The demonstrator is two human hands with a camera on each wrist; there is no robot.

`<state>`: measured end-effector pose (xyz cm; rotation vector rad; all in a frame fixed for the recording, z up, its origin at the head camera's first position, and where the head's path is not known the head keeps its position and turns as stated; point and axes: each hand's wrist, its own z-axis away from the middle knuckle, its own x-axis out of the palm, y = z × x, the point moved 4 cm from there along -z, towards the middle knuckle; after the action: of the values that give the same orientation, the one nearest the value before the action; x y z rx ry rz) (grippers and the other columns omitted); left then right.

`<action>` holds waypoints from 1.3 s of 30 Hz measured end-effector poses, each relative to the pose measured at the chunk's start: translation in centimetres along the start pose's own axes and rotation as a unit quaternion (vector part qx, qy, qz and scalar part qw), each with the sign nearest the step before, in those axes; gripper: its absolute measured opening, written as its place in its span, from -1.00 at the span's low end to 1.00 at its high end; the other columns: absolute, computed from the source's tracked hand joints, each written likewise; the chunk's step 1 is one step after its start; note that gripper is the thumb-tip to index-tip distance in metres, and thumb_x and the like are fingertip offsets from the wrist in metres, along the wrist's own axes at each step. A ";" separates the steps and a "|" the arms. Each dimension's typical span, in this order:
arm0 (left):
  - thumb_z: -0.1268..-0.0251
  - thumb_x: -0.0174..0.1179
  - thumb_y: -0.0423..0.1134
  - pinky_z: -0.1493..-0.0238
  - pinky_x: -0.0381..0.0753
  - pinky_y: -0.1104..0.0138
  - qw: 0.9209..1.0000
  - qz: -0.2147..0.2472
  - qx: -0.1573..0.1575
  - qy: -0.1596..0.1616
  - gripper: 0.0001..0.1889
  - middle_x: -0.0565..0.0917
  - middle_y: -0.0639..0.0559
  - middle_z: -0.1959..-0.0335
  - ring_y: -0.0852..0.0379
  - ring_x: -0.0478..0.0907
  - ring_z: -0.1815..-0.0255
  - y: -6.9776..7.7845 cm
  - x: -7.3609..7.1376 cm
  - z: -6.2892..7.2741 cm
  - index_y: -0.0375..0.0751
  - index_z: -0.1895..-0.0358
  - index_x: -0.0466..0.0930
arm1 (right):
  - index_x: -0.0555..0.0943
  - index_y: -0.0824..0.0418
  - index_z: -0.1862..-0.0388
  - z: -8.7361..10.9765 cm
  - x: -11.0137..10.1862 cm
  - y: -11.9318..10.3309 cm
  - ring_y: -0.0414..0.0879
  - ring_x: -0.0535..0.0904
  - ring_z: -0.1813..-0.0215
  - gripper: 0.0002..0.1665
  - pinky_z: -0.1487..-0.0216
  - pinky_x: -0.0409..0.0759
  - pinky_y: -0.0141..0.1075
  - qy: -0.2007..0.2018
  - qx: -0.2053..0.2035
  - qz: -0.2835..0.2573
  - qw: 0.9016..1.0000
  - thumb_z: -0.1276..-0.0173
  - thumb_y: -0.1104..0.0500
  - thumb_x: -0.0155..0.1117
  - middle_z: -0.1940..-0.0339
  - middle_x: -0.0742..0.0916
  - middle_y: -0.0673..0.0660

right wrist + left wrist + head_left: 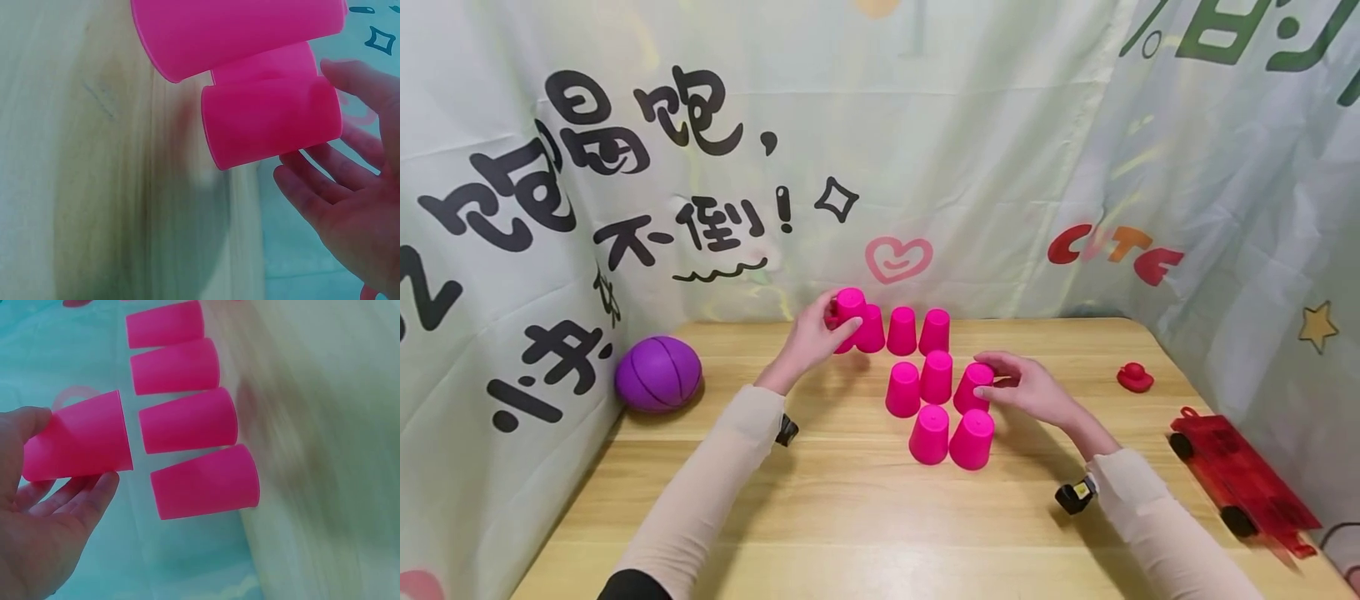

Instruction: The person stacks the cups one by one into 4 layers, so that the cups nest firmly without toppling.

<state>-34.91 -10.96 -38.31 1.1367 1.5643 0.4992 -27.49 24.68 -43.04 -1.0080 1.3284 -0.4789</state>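
Several bright pink cups stand upside down on the table. My left hand (811, 340) holds one pink cup (78, 439) between thumb and fingers, raised over the left end of the back row; a gap separates it from that row in the left wrist view. The back row includes a cup (902, 331) near its middle. My right hand (1032, 388) has thumb and fingers round the sides of another pink cup (272, 122), at the right end of the middle row. Beside that cup stands the row's central cup (936, 377). Two front cups (929, 435) sit nearest me.
A purple ball (658, 374) lies at the table's left edge. At the right are a small red toy duck (1135, 377) and a red toy vehicle (1243, 479) with black wheels. Printed cloth (985, 150) hangs behind and beside the wooden table (865, 533).
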 end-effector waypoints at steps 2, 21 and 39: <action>-0.41 0.40 -0.20 -0.20 0.74 -0.02 1.000 -0.007 -0.002 0.006 -0.40 0.70 -0.23 -0.14 -0.18 0.68 -0.12 -0.2 -0.1 -0.3 -0.21 -0.44 0.44 | 0.50 0.34 -0.45 -0.1 0.2 0.2 0.16 0.70 -0.16 -0.25 -0.05 0.70 -0.43 0.001 -0.004 -0.003 1.000 -0.37 0.10 0.53 -0.21 0.74 0.29; -0.44 0.37 -0.17 -0.28 0.69 -0.03 0.998 -0.039 -0.047 0.019 -0.38 0.69 -0.29 -0.12 -0.24 0.69 -0.15 -0.5 -0.4 -3.5 -0.25 -0.47 0.39 | 0.56 0.31 -0.36 -0.2 0.6 0.7 0.13 0.72 -0.11 -0.35 -0.05 0.73 -0.38 0.007 -0.018 0.005 1.000 -0.35 0.15 0.54 -0.13 0.77 0.27; -0.44 0.35 -0.14 -0.22 0.68 -0.04 0.996 -0.052 -0.073 0.021 -0.40 0.66 -0.24 -0.10 -0.18 0.61 -0.09 -1.2 0.1 -5.0 -0.22 -0.45 0.39 | 0.55 0.30 -0.37 -0.1 0.5 1.0 0.13 0.73 -0.11 -0.34 -0.02 0.73 -0.42 0.009 -0.020 -0.004 1.000 -0.35 0.16 0.55 -0.12 0.77 0.27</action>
<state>-39.98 -10.22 -37.66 0.9345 1.5874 0.5593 -27.68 24.79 -44.09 -1.0442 1.3556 -0.4690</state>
